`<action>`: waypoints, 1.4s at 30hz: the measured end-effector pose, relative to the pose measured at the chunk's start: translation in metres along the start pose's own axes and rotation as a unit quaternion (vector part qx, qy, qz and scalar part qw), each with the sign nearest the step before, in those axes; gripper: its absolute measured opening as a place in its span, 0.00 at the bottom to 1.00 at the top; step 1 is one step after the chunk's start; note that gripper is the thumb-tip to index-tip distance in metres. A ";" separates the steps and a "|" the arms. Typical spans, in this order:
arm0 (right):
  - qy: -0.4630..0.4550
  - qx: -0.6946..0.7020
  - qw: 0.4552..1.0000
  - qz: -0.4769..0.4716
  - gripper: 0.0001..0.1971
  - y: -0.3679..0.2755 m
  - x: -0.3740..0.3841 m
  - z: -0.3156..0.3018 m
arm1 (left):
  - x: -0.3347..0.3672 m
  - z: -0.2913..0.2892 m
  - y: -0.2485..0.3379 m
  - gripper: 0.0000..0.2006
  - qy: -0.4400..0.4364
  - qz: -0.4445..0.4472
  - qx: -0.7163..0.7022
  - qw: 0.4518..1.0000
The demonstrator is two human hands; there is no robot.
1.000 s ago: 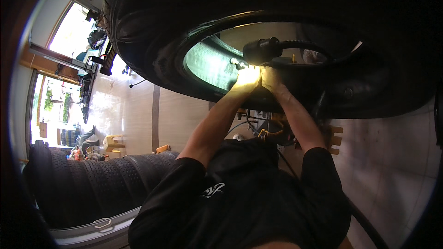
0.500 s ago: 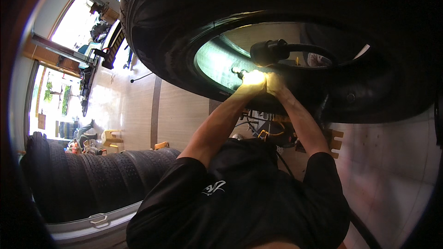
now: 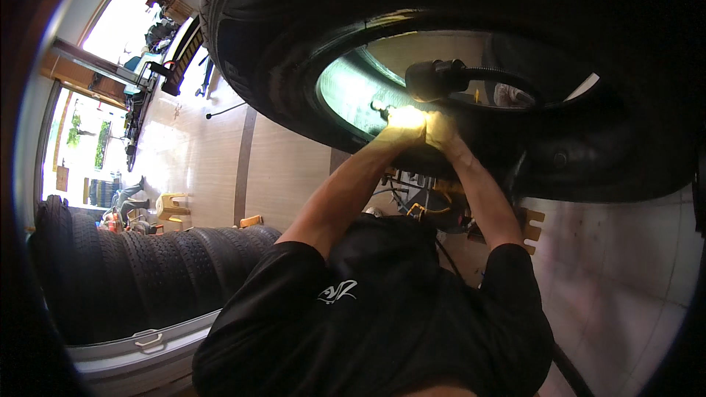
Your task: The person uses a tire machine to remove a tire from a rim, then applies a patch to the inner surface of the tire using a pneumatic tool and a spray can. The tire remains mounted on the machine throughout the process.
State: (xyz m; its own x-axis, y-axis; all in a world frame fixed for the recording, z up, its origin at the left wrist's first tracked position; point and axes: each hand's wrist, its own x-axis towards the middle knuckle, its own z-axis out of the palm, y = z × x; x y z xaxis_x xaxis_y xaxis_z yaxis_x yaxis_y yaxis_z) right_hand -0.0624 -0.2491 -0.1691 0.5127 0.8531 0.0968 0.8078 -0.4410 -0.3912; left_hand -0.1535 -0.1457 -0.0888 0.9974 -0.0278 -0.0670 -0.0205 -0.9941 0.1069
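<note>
- Reaching inside the tire (image 3: 279, 66), my left hand (image 3: 407, 123) meets my right hand (image 3: 441, 131); under glare, I cannot tell if my fingers grip.
- Tool (image 3: 379, 108) juts inside, slanting up-left, nearer my left.

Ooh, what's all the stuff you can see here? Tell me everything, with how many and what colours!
Big tyre: one, black, across the top
Lamp: one, black, in the tyre's opening
Small tool: one, dark with a shiny end, by the hands
Tyre row: at least six, black, lower left
Stool: one, yellow, left
Notched piece: one, yellow, right of the forearms
Hose: one, black, lower right
Floor: one, beige with dark stripes, below
Clutter: too small to count, mixed colours, upper left
Shirt: one, black with white print, bottom
Left hand: one, glaringly lit, at the tyre's opening
Right hand: one, yellow-lit, beside the left
</note>
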 end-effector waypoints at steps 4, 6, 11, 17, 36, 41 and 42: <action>-0.015 0.010 0.999 0.029 0.14 -0.011 0.000 -0.012 | -0.009 -0.011 0.003 0.09 0.007 -0.033 0.039 0.999; -0.013 -0.004 0.999 0.035 0.14 -0.006 0.000 -0.009 | -0.007 -0.019 0.007 0.08 -0.008 -0.039 0.025 0.999; -0.003 0.031 1.000 0.001 0.14 -0.007 -0.005 -0.009 | -0.012 -0.044 0.021 0.08 -0.110 -0.059 0.018 0.992; 0.006 0.005 1.000 -0.015 0.14 0.010 -0.002 0.004 | -0.004 -0.052 0.027 0.12 -0.121 -0.088 -0.031 0.988; 0.100 0.065 0.993 -0.006 0.14 0.018 0.006 0.015 | 0.003 -0.015 0.011 0.14 -0.047 0.002 0.079 0.996; 0.016 0.009 0.993 0.113 0.13 -0.010 0.001 -0.020 | 0.006 -0.004 0.000 0.14 0.044 -0.039 0.102 0.993; 0.011 0.017 0.991 0.132 0.13 -0.013 0.003 -0.021 | 0.009 0.001 -0.001 0.14 0.037 -0.063 0.090 0.993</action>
State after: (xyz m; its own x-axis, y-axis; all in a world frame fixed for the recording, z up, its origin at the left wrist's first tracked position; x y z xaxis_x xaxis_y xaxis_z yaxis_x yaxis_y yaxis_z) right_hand -0.0655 -0.2465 -0.1443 0.7107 0.7034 0.0062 0.6352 -0.6379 -0.4354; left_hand -0.1449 -0.1446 -0.0903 0.9950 0.0993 0.0059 0.0994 -0.9920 -0.0782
